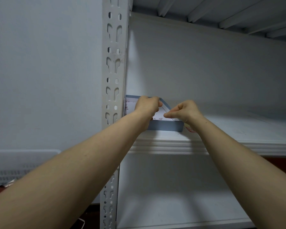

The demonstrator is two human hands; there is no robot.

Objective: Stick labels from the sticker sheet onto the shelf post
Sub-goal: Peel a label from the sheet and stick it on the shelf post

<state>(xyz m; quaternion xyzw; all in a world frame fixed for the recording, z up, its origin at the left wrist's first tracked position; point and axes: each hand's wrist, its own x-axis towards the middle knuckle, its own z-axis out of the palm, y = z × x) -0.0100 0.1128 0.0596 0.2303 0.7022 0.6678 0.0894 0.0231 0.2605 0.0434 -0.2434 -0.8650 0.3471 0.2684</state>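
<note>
Forearms reach up to the sticker sheet [159, 114], which lies in a blue box [165, 126] just right of the shelf post [113, 63]. Left hand [147, 105] fingers curl on its far edge, likely steadying it; right hand [183, 111] fingers pinch it, apparently peeling a label.

A plain pale wall [40, 63] fills the left. White metal shelving stands right: a ribbed upper shelf underside [221, 12], a white back panel [205, 71], a middle shelf board [246, 129], softly lit. A white perforated basket [20, 166] sits low left.
</note>
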